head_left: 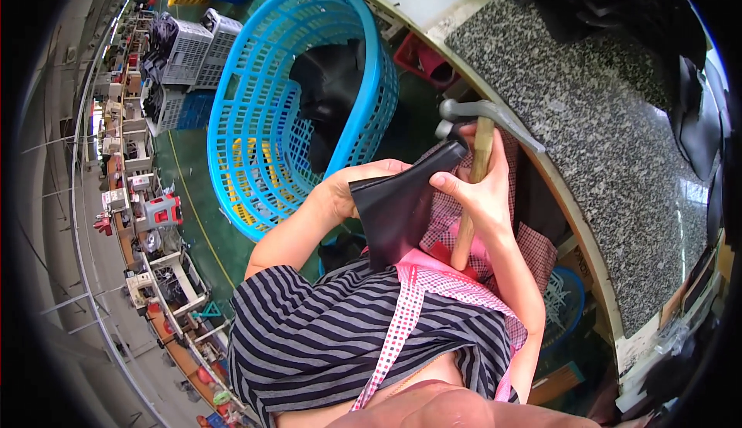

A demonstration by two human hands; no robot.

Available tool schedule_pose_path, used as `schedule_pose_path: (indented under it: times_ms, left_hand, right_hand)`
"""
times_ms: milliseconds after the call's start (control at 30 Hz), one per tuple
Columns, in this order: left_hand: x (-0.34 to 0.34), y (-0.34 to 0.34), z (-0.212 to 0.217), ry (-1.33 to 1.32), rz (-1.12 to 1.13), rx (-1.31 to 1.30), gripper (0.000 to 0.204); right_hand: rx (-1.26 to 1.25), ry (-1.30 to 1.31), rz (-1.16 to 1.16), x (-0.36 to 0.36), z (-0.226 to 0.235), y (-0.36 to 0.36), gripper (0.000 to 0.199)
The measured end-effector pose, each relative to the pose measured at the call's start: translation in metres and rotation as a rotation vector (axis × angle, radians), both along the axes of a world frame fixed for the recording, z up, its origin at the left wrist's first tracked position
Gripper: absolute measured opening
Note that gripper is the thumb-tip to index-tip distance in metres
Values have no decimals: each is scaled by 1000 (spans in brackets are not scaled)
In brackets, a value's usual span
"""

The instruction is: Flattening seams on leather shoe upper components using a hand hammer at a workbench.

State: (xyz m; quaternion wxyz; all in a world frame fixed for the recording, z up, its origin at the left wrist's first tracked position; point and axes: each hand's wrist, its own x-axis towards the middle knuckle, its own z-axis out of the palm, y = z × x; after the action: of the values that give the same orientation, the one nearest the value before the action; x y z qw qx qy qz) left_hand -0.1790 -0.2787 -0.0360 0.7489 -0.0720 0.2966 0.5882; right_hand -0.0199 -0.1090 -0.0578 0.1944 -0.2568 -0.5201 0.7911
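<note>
Green workshop floor (202, 215) is bordered on the right by a granite tabletop (556, 111). Between them, before the person's chest, a black leather-like piece (398, 208) is held up, its far edge curled over; whether its lower corner is touched by the striped shirt (332, 335) cannot be told. Its left edge is pinched by the left hand (352, 184), whose fingers are mostly hidden. Its right side is met by the thumb of the right hand (488, 188), in which a wooden-handled hammer (481, 153) is clasped, head uppermost.

Since two things are managed by one hand, the hammer could be dropped if that grip were loosened; the piece could be creased by uneven pulling, or the tabletop's rim knocked by the nearby steel head.

The left forearm (290, 235) is angled inward, the right forearm (522, 281) raised steeply. Beyond, black pieces (328, 80) are held in a blue plastic basket (372, 64); black sheets (595, 10) are heaped on the tabletop.
</note>
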Motion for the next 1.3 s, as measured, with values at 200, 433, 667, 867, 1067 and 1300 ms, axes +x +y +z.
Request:
schedule_pose_path:
  times_ms: [200,433,667,867,1067,1300]
  left_hand:
    - [7,13,1,689,-214,-119,56]
    - [-2,3,36,1029,-213,-166,47]
    - [23,8,41,1286,-87,-390,30]
    - [18,8,40,1382,-197,-384,23]
    - [14,4,37,1304,-144,-396,19]
    - [10,3,34,1352,-139,-393,16]
  right_hand:
    - [-118,-70,4,7,-19,-8,48]
    - [-82,-103,-55,13,-24,-9,48]
    - [-118,-94,-35,14,-26,-8,50]
    - [-63,-151,-59,14,-36,-12,52]
    - [-77,-236,7,14,-32,-11,55]
    - [22,-274,60,18,-42,-16,59]
